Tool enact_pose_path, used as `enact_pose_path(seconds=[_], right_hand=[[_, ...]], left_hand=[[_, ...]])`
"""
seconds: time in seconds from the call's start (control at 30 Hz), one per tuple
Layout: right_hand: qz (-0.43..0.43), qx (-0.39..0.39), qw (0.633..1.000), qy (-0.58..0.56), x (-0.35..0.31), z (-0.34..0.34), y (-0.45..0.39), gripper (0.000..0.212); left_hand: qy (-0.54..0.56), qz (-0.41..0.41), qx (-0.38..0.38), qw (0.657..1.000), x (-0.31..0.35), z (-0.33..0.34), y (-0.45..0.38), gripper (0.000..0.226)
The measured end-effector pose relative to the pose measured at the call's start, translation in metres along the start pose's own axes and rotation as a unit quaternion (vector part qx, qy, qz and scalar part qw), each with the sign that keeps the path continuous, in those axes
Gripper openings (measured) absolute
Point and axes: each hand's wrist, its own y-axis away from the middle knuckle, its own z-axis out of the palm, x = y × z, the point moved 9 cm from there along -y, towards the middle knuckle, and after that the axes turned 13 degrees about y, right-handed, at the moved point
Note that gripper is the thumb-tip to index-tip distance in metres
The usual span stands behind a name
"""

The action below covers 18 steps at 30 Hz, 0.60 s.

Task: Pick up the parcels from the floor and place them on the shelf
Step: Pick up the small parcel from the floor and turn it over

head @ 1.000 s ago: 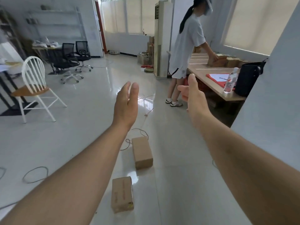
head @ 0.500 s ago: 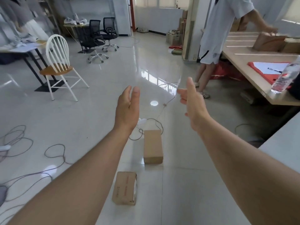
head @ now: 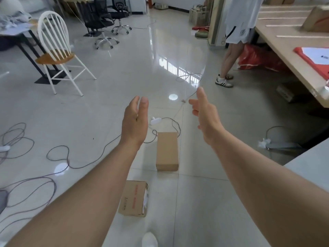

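Observation:
Two brown cardboard parcels lie on the glossy tiled floor. The plain farther parcel (head: pixel 167 151) sits lengthwise in the middle of the view. The nearer parcel (head: pixel 133 198) has red print and a white label, and my left forearm hides part of it. My left hand (head: pixel 135 120) and my right hand (head: pixel 204 114) are stretched out ahead, palms facing each other, fingers apart and empty. Both hands hover above the farther parcel, one to each side, touching nothing. No shelf is clearly in view.
Loose cables (head: pixel 58 157) loop over the floor at left and around the farther parcel. A white chair (head: pixel 57 50) stands at back left. A person (head: pixel 235 32) stands by a long wooden table (head: pixel 288 43) at right. A grey surface (head: pixel 309 168) juts in lower right.
The view has tilted down toward the floor and drawn closer to the parcels. Both hands stay open and now sit lower, over the farther parcel.

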Motion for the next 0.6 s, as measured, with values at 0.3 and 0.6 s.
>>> enact_pose_path(seconds=[0.3, 0.6], right_hand=[[0.043, -0.045, 0.998, 0.013, 0.039, 0.083, -0.036, 0.059], [0.119, -0.039, 0.992, 0.03, 0.106, 0.203, -0.049, 0.062]], left_hand=[[-0.041, -0.036, 0.016, 0.998, -0.077, -0.03, -0.03, 0.059], [-0.048, -0.113, -0.013, 0.992, -0.2, -0.089, -0.051, 0.062]])
